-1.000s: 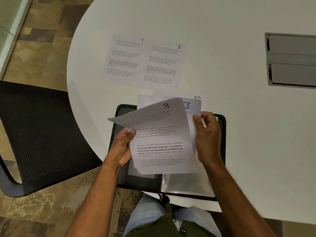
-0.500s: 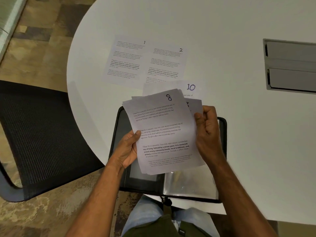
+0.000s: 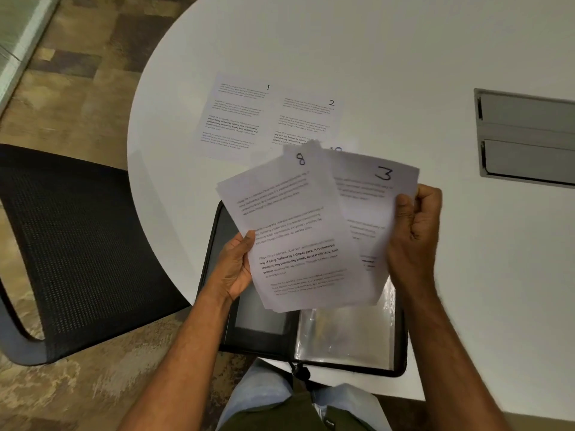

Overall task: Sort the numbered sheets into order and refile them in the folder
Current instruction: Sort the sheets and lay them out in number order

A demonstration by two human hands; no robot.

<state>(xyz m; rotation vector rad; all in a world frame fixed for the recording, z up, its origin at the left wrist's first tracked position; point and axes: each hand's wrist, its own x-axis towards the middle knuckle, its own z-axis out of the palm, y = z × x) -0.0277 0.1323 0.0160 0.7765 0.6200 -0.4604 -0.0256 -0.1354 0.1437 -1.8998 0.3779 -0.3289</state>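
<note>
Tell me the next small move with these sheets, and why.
Probably lay sheet 3, pinched in the right hand, on the table just right of sheet 2: sheet 1 and 2 already lie side by side in order there.

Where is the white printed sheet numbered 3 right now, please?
In the head view, the sheet numbered 3 is pinched at its right edge by the right hand, fanned out behind the sheet numbered 8, above the open black folder.
</note>
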